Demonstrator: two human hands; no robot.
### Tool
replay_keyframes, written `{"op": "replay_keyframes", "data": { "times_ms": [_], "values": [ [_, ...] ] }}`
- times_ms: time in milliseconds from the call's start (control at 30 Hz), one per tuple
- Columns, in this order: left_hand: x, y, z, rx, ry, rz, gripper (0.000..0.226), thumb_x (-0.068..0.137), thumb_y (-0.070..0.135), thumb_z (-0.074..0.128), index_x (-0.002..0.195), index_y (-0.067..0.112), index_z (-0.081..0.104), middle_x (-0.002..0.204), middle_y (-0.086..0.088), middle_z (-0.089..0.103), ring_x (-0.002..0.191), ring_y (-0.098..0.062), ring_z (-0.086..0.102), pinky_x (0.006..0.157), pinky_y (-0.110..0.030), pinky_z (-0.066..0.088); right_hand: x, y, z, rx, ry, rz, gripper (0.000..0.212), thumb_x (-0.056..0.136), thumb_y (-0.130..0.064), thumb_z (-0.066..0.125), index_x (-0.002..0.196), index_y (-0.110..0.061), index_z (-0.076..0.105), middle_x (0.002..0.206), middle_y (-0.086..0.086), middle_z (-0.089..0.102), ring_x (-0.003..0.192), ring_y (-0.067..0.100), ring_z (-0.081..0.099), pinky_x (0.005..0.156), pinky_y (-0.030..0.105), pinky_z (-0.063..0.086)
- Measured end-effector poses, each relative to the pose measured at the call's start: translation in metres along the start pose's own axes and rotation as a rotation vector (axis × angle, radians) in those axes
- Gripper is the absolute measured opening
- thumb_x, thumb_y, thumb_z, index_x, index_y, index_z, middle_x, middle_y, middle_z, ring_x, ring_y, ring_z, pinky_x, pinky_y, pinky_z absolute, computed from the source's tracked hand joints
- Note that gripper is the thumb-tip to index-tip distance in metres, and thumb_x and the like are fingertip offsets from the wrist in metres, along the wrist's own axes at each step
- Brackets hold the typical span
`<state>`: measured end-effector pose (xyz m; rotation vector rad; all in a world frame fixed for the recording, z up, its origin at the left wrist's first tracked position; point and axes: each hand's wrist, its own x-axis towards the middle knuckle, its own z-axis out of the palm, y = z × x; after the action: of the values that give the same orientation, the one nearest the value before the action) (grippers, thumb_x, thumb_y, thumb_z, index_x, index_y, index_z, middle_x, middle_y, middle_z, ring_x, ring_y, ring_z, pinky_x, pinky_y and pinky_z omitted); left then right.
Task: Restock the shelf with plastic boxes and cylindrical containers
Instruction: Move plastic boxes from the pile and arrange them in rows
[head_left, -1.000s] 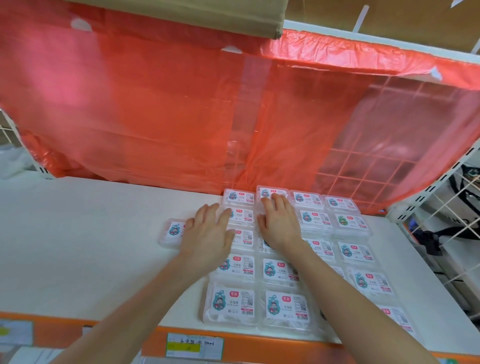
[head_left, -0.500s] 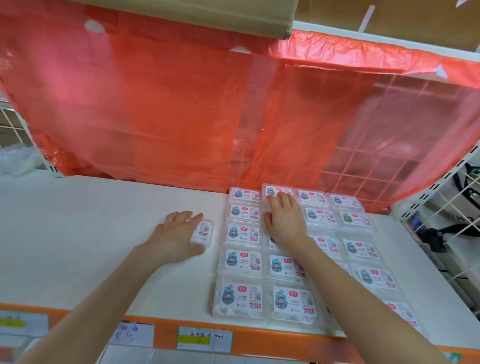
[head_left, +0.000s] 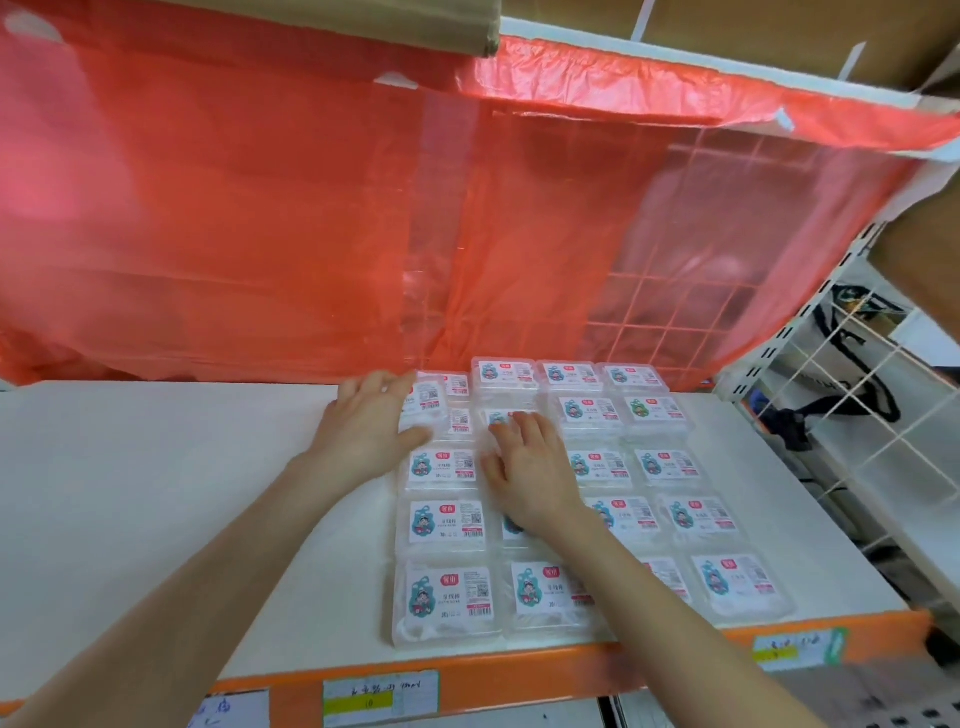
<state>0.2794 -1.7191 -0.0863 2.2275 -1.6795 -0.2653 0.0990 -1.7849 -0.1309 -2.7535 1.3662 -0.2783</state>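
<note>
The fingers (head_left: 387, 382) of your left hand (head_left: 366, 423) are reaching, only slightly bent and a little apart, over the far edge of one plastic box (head_left: 430, 402), while the thumb is pressing against its near edge, so you are pinching the box between them. That box is sitting just above the middle of the frame, turned out of line: its long axis is running up and down the picture, leaning a little, and it is overlapping the two farthest boxes of the left column.

The fingers (head_left: 522, 422) of your right hand (head_left: 527, 470) are lying straight and spread, clamped on nothing. The hand is resting flat on the second column, just right of the held box.

Under and around both hands the laid boxes (head_left: 447, 525) are forming a tight grid of four columns on the right half of the white shelf (head_left: 156, 493). Each is lying flat, label up, with its long axis running left to right. Your right forearm is hiding part of the two nearest rows.

Behind the grid a red plastic sheet (head_left: 234, 234) is hanging across the back, touching or nearly touching the farthest row, with a wire grid (head_left: 675, 291) showing through it on the right. An orange front rail (head_left: 519, 670) with paper price tags (head_left: 382, 696) is running along the bottom. At the right edge, a black bag (head_left: 852, 364) is hanging behind a white wire panel (head_left: 857, 415).
</note>
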Motion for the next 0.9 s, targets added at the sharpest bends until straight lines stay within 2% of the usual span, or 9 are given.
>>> {"op": "replay_keyframes", "data": {
  "times_ms": [100,400,600,733,900],
  "values": [
    [0.021,0.007,0.004,0.030,-0.047,-0.007,0.068,0.088,0.044,0.055,0.146,0.026,0.023,0.143,-0.004,0.031,0.130,-0.029,0.023,0.101,-0.038,0.030,-0.005,-0.001,0.003,0.051,0.004,0.036,0.044,0.096,-0.033,0.032,0.132,-0.011,0.045,0.138,0.010,0.041,0.131,0.023,0.029,0.110,0.035,0.020],
    [0.058,0.010,0.027,0.014,-0.038,0.017,0.066,0.087,0.042,0.057,0.142,0.022,0.028,0.143,-0.005,0.033,0.128,-0.031,0.025,0.100,-0.039,0.030,-0.007,-0.005,0.005,0.094,0.040,0.058,0.042,0.095,-0.030,0.035,0.129,-0.009,0.049,0.135,0.013,0.045,0.126,0.025,0.037,0.107,0.035,0.026],
    [0.052,0.008,0.036,0.019,0.035,0.086,0.063,0.091,0.035,0.053,0.145,0.019,0.024,0.154,-0.006,0.014,0.139,-0.030,0.007,0.112,-0.042,0.017,-0.007,-0.005,0.006,0.095,0.025,0.055,0.042,0.096,-0.030,0.035,0.131,-0.009,0.047,0.138,0.013,0.042,0.129,0.024,0.034,0.109,0.034,0.022],
    [0.026,0.015,0.045,0.138,0.153,0.084,0.062,0.090,0.042,0.049,0.143,0.020,0.028,0.150,-0.009,0.018,0.135,-0.028,0.012,0.106,-0.041,0.023,-0.007,-0.005,0.006,0.101,0.031,0.058,0.042,0.096,-0.031,0.036,0.130,-0.009,0.048,0.138,0.014,0.042,0.129,0.025,0.034,0.109,0.035,0.022],
    [0.007,0.021,0.056,0.218,0.088,0.045,0.064,0.092,0.051,0.036,0.146,0.023,0.018,0.152,-0.007,0.011,0.137,-0.028,0.007,0.105,-0.042,0.024,-0.007,-0.005,0.006,0.074,0.021,0.055,0.043,0.096,-0.032,0.033,0.131,-0.012,0.047,0.138,0.011,0.042,0.129,0.023,0.034,0.109,0.035,0.022]
  ]
}}
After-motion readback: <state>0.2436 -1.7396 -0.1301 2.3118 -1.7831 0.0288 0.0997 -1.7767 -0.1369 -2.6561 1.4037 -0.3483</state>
